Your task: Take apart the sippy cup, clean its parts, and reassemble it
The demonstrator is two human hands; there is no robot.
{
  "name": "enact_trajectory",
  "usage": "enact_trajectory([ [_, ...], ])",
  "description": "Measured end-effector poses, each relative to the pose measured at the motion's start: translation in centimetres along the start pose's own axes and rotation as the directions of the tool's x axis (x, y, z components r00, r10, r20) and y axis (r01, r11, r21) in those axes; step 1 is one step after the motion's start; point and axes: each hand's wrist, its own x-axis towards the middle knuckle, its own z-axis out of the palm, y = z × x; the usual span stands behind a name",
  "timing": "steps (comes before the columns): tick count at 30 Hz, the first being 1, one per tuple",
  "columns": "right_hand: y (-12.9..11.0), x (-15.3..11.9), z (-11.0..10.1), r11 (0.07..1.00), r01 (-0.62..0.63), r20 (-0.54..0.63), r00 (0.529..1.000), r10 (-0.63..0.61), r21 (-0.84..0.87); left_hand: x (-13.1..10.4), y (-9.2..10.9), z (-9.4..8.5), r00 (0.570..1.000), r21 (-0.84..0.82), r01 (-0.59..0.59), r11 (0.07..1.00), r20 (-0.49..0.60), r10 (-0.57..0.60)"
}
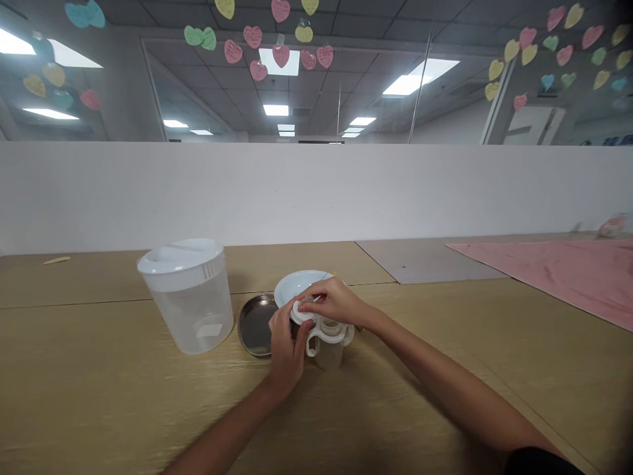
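Nearest, a black sleeve (537, 462) is covering part of the right arm. In this head view, the left hand (287, 343) is curling round a white lid (301, 316), seemingly steadying it, so the right hand (333, 302) can work; that one is pinching at its top, fingertips nearly together. The lid is sitting between both hands, just beside a two-handled cup (329, 354) that's standing on the counter (386, 409).
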Motion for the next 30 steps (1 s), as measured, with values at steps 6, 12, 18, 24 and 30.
enact_trajectory([
  [6, 0.4, 0.1, -0.4, 0.996, -0.041, -0.014, 0.999, 0.043, 0.075, 0.2, 0.0, -0.2, 0.997, 0.011, -0.078, 0.997, 0.01, 0.078],
  [12, 0.6, 0.7, -0.7, 0.797, -0.294, 0.122, 0.955, 0.271, 0.528, 0.7, -0.5, -0.3, 0.996, 0.067, -0.093, 0.993, 0.013, 0.092],
  [18, 1.1, 0.9, -0.4, 0.541, -0.411, 0.186, 0.888, 0.421, 0.734, 1.1, -0.8, -0.1, 0.998, 0.11, -0.058, 0.992, -0.009, 0.059],
  [24, 3.0, 1.0, -1.6, 0.855, -0.476, -0.129, 0.853, 0.506, 0.207, 1.3, -1.0, -0.1, 0.998, 0.274, 0.002, 0.962, 0.066, -0.021],
  [30, 5.1, 0.5, -1.2, 0.819, -0.499, -0.147, 0.867, 0.477, -0.285, 1.7, -0.6, 0.2, 0.984, 0.514, 0.069, 0.855, 0.106, -0.143],
])
